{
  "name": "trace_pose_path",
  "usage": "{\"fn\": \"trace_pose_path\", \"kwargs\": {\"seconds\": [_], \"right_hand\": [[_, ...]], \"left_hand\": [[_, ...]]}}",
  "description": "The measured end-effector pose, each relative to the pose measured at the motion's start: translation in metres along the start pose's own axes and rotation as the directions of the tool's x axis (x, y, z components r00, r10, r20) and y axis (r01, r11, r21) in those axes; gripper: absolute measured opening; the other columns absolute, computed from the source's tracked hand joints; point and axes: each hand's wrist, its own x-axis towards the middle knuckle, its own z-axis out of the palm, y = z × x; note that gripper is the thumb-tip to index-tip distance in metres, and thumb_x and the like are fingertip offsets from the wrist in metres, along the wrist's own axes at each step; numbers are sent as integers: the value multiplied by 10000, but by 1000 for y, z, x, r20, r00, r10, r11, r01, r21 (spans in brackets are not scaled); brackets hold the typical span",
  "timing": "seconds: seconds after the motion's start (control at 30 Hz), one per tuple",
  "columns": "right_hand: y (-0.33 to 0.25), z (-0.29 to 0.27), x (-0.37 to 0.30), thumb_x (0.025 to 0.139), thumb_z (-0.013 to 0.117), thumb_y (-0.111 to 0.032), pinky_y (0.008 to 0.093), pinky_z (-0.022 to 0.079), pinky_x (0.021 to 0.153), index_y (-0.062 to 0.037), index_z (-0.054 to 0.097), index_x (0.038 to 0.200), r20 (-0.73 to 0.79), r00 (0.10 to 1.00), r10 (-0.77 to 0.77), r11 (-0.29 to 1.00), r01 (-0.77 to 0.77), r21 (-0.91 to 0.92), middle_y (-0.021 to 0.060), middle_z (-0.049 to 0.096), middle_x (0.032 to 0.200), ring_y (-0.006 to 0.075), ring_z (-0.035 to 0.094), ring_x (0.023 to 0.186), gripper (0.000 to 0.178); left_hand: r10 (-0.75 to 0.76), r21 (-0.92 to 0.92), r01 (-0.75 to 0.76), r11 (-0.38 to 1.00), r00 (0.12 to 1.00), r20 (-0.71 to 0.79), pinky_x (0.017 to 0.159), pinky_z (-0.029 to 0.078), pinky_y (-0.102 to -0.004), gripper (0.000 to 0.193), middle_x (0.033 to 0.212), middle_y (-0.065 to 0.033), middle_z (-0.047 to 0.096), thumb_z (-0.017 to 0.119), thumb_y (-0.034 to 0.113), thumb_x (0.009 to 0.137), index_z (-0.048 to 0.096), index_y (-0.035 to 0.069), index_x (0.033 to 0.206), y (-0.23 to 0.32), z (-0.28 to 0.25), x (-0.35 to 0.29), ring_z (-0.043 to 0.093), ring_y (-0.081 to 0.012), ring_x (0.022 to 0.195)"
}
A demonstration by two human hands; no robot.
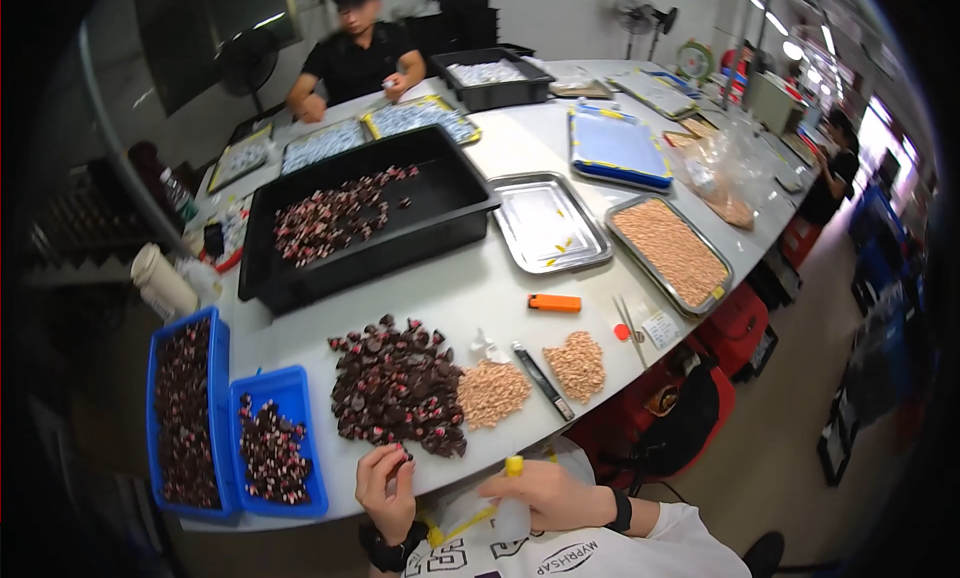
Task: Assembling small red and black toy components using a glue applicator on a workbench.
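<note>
My left hand [386, 490] is at the table's near edge, thumb and fingers pinched on a small dark piece [405, 454] with a pinkish-red spot. Just beyond it lies a large heap of similar dark pieces [395, 383]. My right hand [545, 490] is closed round a small whitish squeeze bottle [512, 519] with a yellow top, held in front of my body. Two piles of small beige pieces, the left pile [493, 394] touching the dark heap and the right pile [575, 366] apart, lie beyond my right hand. A dark box cutter [543, 382] rests between them.
Blue bins [318, 478] of dark pieces stand at the left. Farther back are a large black tray [370, 248], a metal tray [548, 223], a tray of beige pieces [668, 248], an orange lighter [554, 303] and tweezers [630, 330]. Across the table sits a person [358, 58]. Red stools stand right.
</note>
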Motion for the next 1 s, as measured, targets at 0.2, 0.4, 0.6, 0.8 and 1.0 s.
{"fn": "trace_pose_path", "kwargs": {"seconds": [0.2, 0.4, 0.6, 0.8, 1.0], "right_hand": [[0, -5, 6, 662, 710, -4, 287, 498, 667, -26, 619, 906, -20, 999, 46, 997, -44, 65, 107, 674, 953, 219, 636, 773, 260], [5, -4, 7, 666, 705, -6, 315, 506, 651, -33, 587, 899, -152, 988, 0, 992, 19, 123, 136, 669, 955, 241, 637, 744, 263], [8, -4, 1, 704, 764, -38, 348, 510, 682, -107, 394, 933, -210, 968, -136, 972, 171, 161, 197, 652, 923, 272, 643, 765, 440], [7, -7, -2, 689, 782, -51, 342, 509, 682, -115, 409, 969, -194, 980, -51, 965, 98, 243, 202, 649, 940, 269, 644, 774, 471], [13, -11, 10, 675, 781, -410, 303, 504, 577, -78, 455, 976, -185, 938, -293, 921, 329, 206, 170, 666, 797, 245, 640, 676, 554]], "left_hand": [[62, 34, -64, 997, 997, 36, 766, 501, -332, 195, 992, -152, 621, 662, -45, 714, 645, -1, 903, -4, -6, 6, 619, -282, 860], [-65, -224, 89, 970, 992, 112, 770, 507, -302, 185, 1008, -152, 614, 640, -52, 731, 636, -9, 911, 1, -14, 10, 622, -244, 862], [-60, -687, 321, 652, 925, 375, 836, 512, -321, 268, 1058, -120, 523, 592, -126, 765, 543, -51, 1017, 4, -17, 16, 612, -213, 902], [-185, -690, 655, 310, 753, 632, 832, 518, -344, 522, 1055, -101, 509, 601, -152, 739, 401, 2, 1196, -13, -10, 15, 622, -230, 879], [-178, -712, 650, 266, 759, 627, 819, 520, -347, 341, 1078, -107, 519, 607, -171, 718, 539, -54, 1031, -26, -5, 16, 601, -208, 914]]}}
